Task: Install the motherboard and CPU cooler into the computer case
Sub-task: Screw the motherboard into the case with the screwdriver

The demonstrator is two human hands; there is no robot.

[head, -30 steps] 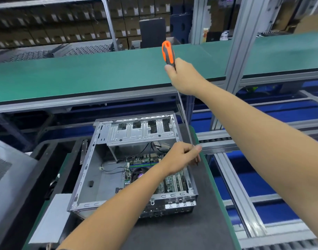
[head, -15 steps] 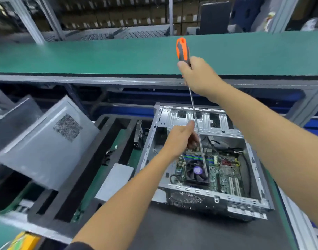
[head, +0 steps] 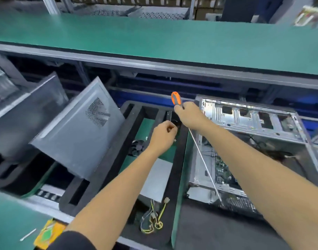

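Right hand (head: 188, 115): wrapped round the orange and grey handle of the screwdriver (head: 176, 100), above the far end of the foam tray; long shaft slanting down to the right, tip near the case's near edge.
Left hand (head: 163, 134): over the tray's middle slot, fingers curled in with fingertips pinched together; something small perhaps between them, too blurred to tell.
Computer case (head: 253, 121): on its side at the right, open face up, on the dark mat (head: 217, 231).
Motherboard (head: 222, 170): inside the case, green board partly hidden by the right forearm.
Foam tray (head: 118, 150): black, slotted, just left of the case.
Fan (head: 137, 146): black, lying in the tray, left of the left wrist.
Power supply (head: 156, 179): grey box in the tray under the left forearm, yellow and blue wires trailing at its near end.
Side panels (head: 79, 134): grey, leaning at the left, one with a mesh vent.
Green shelf (head: 154, 38): across the far side.
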